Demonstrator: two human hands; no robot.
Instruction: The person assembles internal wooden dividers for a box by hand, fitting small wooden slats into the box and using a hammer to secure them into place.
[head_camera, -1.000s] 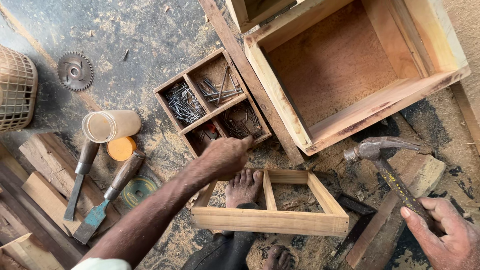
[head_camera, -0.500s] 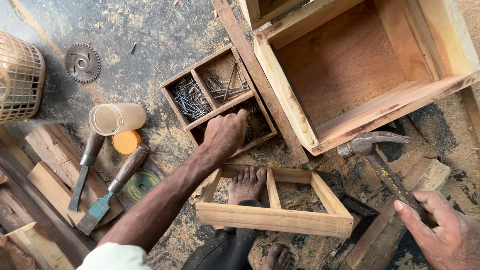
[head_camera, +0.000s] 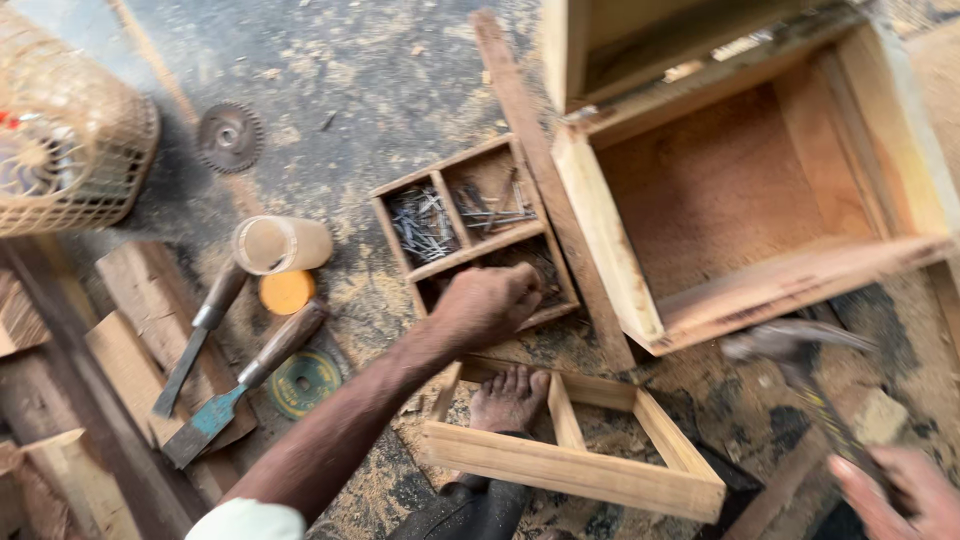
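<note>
— Two hands in view? Where's each?

— Yes. My left hand is down in the near compartment of the nail tray, fingers curled and bunched over the nails there. Can't tell if I've pinched one, my knuckles hide the tips. My right hand is at the bottom right corner, fingers wrapped shut round the handle of the hammer. Head is blurred, raised just beside the big wooden box.

— Tray layout?

— Three compartments. Far left one has a pile of nails, far right one has longer loose ones. Tray sits on the sawdust floor, against a wood strip by the box.

— Anything else close?

— Small wooden frame just below my left hand, my foot inside it. Left of that: two chisels, a jar on its side, orange lid, saw blade, wicker basket.
</note>
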